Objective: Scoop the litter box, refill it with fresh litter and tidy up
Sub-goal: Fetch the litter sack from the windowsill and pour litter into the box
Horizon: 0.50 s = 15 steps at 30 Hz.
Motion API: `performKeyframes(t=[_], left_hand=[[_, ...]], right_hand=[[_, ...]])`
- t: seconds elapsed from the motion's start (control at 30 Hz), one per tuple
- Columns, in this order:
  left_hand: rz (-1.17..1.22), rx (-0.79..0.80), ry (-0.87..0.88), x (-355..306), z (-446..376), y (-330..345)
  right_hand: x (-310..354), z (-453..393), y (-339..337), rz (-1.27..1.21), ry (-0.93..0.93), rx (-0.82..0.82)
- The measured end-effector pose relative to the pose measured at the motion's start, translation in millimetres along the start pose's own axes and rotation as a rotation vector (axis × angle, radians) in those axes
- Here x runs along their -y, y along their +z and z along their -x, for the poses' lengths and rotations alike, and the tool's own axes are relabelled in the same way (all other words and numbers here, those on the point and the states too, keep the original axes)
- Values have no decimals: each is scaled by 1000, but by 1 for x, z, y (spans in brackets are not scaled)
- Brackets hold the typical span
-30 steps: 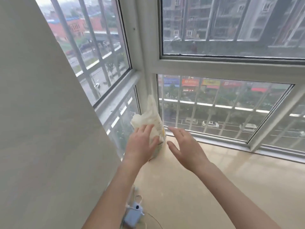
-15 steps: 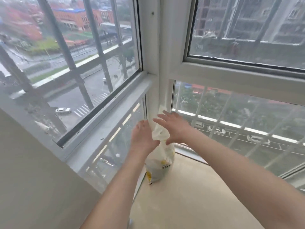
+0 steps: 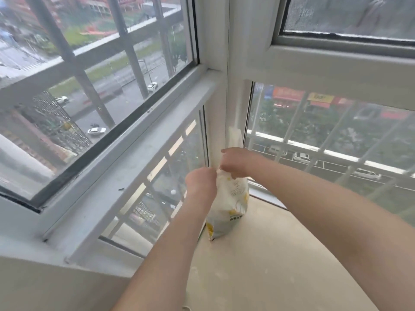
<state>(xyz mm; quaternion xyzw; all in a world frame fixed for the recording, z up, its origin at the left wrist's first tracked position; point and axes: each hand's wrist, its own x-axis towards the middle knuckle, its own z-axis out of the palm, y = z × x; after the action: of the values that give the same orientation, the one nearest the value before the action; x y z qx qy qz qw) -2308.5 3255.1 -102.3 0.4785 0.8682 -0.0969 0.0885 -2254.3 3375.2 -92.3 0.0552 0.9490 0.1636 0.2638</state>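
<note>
Left hand (image 3: 200,181) and right hand (image 3: 233,162) each curl tight around the litter bag (image 3: 231,205) neck (bag upright); it stands in the ledge (image 3: 269,265) corner

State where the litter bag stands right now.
In the head view, the litter bag stands on the beige sill in the window corner, gripped near its top by the left hand and right hand.

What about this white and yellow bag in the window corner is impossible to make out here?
Head view only:
- White and yellow plastic bag: small print too small to read; contents hidden by its opaque skin.
- Bag's neck: covered by the left hand and right hand.
- Fingertips of both hands: hidden against the bag.
- Beige sill: cut off by the bottom edge.
</note>
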Motion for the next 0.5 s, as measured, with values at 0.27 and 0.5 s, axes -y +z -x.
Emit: performKeyframes(t=[0.27, 0.5], left_hand=[[-113, -82, 243, -20, 21, 11], [-244, -33, 495, -79, 73, 16]], right_hand=[[5, 41, 41, 16, -7, -105], [24, 118, 100, 20, 35, -76]])
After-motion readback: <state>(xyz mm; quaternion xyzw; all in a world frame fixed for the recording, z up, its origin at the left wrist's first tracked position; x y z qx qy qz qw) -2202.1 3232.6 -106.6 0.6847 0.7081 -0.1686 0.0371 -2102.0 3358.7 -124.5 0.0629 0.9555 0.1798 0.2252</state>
